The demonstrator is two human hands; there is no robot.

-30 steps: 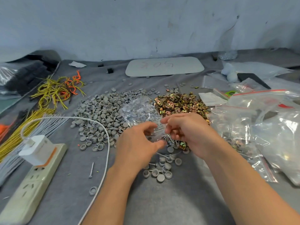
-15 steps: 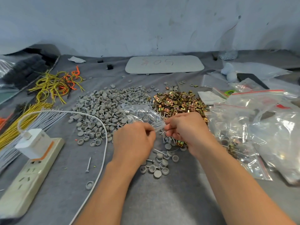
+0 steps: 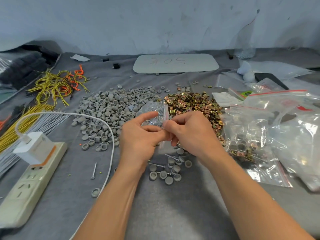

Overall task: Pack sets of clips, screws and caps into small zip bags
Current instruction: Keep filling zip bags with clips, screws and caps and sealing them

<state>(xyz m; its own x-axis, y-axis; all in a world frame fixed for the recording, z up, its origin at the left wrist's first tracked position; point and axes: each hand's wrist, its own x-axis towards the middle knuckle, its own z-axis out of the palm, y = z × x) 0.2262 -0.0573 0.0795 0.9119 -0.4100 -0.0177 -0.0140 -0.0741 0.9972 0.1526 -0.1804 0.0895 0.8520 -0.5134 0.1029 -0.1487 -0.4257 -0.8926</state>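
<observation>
Both hands, left (image 3: 138, 135) and right (image 3: 190, 134), pinch a small clear bag (image 3: 155, 112) above the caps (image 3: 110, 111) and clips (image 3: 192, 104).

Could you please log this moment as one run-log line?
left hand pinches small zip bag | right hand pinches same bag | caps pile, clips pile behind

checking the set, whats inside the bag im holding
Silvery screws show through the zip bag. Left hand and right hand cover its lower part, hiding anything else inside.
</observation>
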